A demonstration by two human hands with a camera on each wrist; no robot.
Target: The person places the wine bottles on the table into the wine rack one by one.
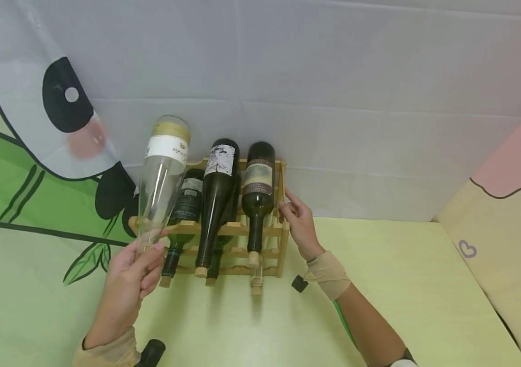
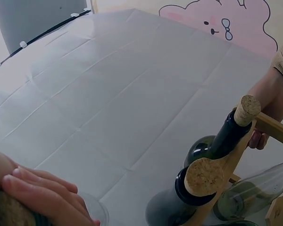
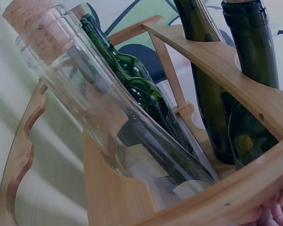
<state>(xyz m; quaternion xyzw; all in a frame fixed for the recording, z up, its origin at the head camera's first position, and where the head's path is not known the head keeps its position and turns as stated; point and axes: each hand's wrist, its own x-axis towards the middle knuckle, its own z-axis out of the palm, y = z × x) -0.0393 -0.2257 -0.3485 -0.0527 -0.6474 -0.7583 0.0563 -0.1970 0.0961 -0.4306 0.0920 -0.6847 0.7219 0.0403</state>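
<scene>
A clear glass bottle (image 1: 161, 186) with a white label and gold band is gripped by its neck in my left hand (image 1: 132, 278). It tilts base-up and away over the left side of a wooden wine rack (image 1: 282, 255). My right hand (image 1: 301, 224) holds the rack's right side, fingertips curled at the edge. Two dark corked wine bottles, one with a torn white label (image 1: 220, 160) and one with a banded label (image 1: 258, 176), lie on the top tier, necks toward me. In the left wrist view, the left hand (image 2: 45, 195) partly covers the clear bottle.
Beneath lie a green bottle (image 1: 187, 204), another dark bottle (image 1: 215, 262) and a corked clear bottle (image 3: 118, 122). The rack stands on a pale yellow-green table (image 1: 379, 265) against a grey printed sheet (image 1: 356, 127). Black wrist-camera parts (image 1: 299, 283) sit close to the wrists.
</scene>
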